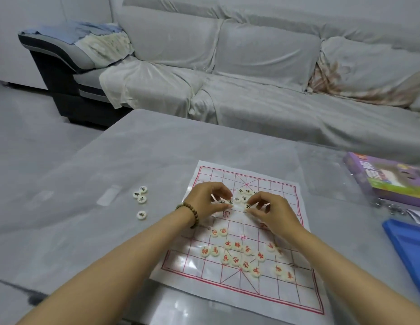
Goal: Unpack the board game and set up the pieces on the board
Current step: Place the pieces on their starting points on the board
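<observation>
The board (270,181) is lying flat on the grey tabletop (134,156). It is a thin printed sheet with a red grid, and it is showing fold creases, so it is likely going to slide or ripple if anything drags across it.

Both hands are working at its middle. The right hand (273,211) is pinching a black-lettered piece (248,205) between thumb and forefinger. The left hand (207,200), with a bead bracelet (192,213) on its wrist, is curling its fingers over neighbouring discs, though I cannot tell whether it is gripping one.

The red-lettered pieces (236,260) are sitting in a loose heap near the near edge of the board, not yet on their points. 4 stray discs (141,199) are waiting off the board to the left.

The discs are looking small, hard, smooth and light. They are probably easiest to take by the rim with 2 fingertips, then set down rather than slid, since pushing risks shifting the sheet.

Each disc is carrying 1 Chinese character in red or black; 兵 seems to be showing on 1 red disc, while most are too small to read surely. Red writing at the board's centre is being covered by the hands. The purple box (387,181) on the right is carrying large print that is too blurred to read. A blue tray (408,242) is lying just nearer than it.
</observation>
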Demonstrator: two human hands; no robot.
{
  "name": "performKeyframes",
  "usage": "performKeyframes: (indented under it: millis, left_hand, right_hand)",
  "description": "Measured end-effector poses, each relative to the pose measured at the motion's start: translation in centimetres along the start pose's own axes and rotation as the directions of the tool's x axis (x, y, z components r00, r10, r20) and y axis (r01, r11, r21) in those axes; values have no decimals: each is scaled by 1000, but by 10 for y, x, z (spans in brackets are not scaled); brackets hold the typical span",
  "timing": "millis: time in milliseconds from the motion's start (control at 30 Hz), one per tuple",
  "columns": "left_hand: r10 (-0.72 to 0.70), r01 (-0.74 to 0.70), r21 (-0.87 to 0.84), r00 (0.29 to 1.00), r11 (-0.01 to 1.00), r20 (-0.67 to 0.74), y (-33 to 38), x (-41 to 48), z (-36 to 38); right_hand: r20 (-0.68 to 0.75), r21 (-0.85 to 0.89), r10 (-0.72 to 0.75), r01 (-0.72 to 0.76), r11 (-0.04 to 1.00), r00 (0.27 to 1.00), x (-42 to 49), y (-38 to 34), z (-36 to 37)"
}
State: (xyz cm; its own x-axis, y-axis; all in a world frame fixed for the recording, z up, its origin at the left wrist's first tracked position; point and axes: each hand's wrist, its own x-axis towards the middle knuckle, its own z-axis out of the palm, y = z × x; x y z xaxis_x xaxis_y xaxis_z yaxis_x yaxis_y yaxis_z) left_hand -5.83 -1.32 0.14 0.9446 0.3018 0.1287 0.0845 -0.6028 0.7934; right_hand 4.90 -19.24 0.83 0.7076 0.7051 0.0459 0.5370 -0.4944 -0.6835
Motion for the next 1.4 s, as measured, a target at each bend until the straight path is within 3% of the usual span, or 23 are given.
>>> performKeyframes:
  millis: [133,433,700,933,1033,1167,1233,1400]
  left_hand:
    - [-10,7,49,998,999,66,5,13,30]
    - [-15,11,138,999,990,32,2,37,33]
    - [19,-27,116,997,993,71,-2,41,28]
    - [-9,19,120,996,993,-83,-19,11,-20]
    - [-93,125,275,988,953,-124,-44,-8,-56]
    - [-212,187,542,977,819,-17,-86,-35,-92]
    - [-252,200,527,967,826,28,-100,-48,-101]
    - [-201,161,418,978,894,55,-104,-80,-112]
  right_hand:
    - [25,-8,-8,9,1000,1000,-2,18,-5]
    - [9,-70,-53,54,996,999,19,27,-8]
    - [49,-55,-72,75,996,996,20,28,-9]
    - [-22,-14,-86,85,996,996,17,0,-4]
    - [26,-8,-138,138,990,990,22,-27,16]
    - [99,21,-201,200,980,975,26,-65,54]
    - [117,31,-226,223,974,967,28,-81,72]
    - [193,39,-274,272,962,942,31,-108,111]
